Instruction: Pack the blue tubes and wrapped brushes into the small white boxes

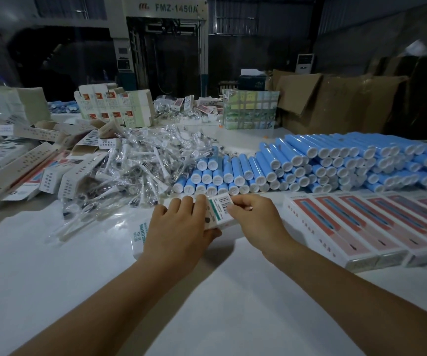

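- Flat and half-folded boxes (27,160) lie heaped at the far left of the tabletop (53,278), with more stacked behind.
- Wrapped brushes (140,165) form a loose pile right of that heap. Some lie near the left hand, and the clear wrap is slippery.
- The left hand (179,227) lies over a small white box (216,214) near the middle of the tabletop. Its grip is closed round the box: fingers curl over the far edge and the thumb sits under the near side.
- The box rests low on the tabletop with its barcode end toward the tubes. Whether it already holds a tube and a brush cannot be told.
- The right hand (256,214) works at the barcode end. Its grip is narrow, with fingers curled and pinching the end of the box, probably a flap.
- Blue tubes (309,163) are stacked in rows behind both hands, white caps facing the person. The front row sits just beyond the box.
- Finished boxes (361,227) lie side by side at the right.
- Risk: pushing the box forward while closing the flap may knock the front tubes and roll the stack.
- Risk: a flap forced over contents not fully seated may crease or spring open.
- Risk: a loose left grip lets the box twist.
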Demonstrator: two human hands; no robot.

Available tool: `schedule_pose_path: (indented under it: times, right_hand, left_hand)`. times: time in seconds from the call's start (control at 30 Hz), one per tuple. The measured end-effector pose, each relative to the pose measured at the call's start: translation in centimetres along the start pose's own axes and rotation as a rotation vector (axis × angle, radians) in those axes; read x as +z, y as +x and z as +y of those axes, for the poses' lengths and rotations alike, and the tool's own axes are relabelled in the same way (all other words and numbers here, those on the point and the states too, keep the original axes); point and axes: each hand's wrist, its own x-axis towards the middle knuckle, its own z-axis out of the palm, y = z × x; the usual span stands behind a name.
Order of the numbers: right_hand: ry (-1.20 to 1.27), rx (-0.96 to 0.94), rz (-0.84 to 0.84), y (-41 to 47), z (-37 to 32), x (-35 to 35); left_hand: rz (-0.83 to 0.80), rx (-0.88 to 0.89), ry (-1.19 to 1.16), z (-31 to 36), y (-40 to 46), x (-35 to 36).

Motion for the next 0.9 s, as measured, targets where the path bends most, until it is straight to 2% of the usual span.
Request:
schedule_pose_path:
  times: [0.07,0.13,0.17,0.23,0.27,0.33,0.43,0.5,0.57,0.67,0.73,0.8,0.9]
  right_hand:
    - [-0.066,-0.042,0.148,0.7,0.4,-0.2]
    - [0.201,0.123,0.242,1.0,0.3,-0.5]
    - [0.439,0.249,0.222,1.1,0.1,-0.5]
    - [0.905,0.463,0.03,0.8,-0.3,-0.4]
    - [1.039,0.506,-0.075,0.5,-0.5,-0.2]
    - [1.177,0.474,-0.176,0.4,-0.4,0.2]
    - [1.234,0.401,-0.148,0.5,-0.1,0.5]
    - [1.162,0.361,-0.08,0.4,0.2,0.6]
    - [0.969,0.293,0.002,0.3,0.4,0.8]
    - [0.361,0.056,0.111,-0.4,0.3,1.0]
    - [0.061,-0.123,0.125,-0.8,0.5,1.3]
    - [-0.06,-0.193,0.136,-1.1,0.6,1.4]
    - [-0.144,-0.235,0.128,-1.3,0.7,1.4]
  left_hand:
    - [0.016,-0.035,-0.036,-0.1,0.2,0.1]
    - [0.027,-0.079,-0.061,-0.3,0.4,0.0]
    - [0.03,-0.095,-0.073,-0.3,0.5,0.0]
    - [0.03,-0.1,-0.077,-0.3,0.5,0.0]
    - [0.028,-0.093,-0.078,-0.2,0.4,0.0]
    - [0.014,-0.082,-0.08,0.1,0.4,-0.1]
    - [-0.008,-0.064,-0.073,0.4,0.4,-0.2]
    - [-0.014,-0.046,-0.061,0.7,0.3,-0.3]
    - [-0.027,-0.023,-0.047,0.8,0.3,-0.2]
    - [-0.024,-0.009,-0.036,1.0,0.2,-0.3]
    - [-0.025,-0.016,-0.027,1.1,0.1,-0.8]
    - [-0.022,-0.002,-0.032,1.2,0.0,-1.0]
    - [0.064,0.036,-0.034,1.3,-0.4,-1.0]
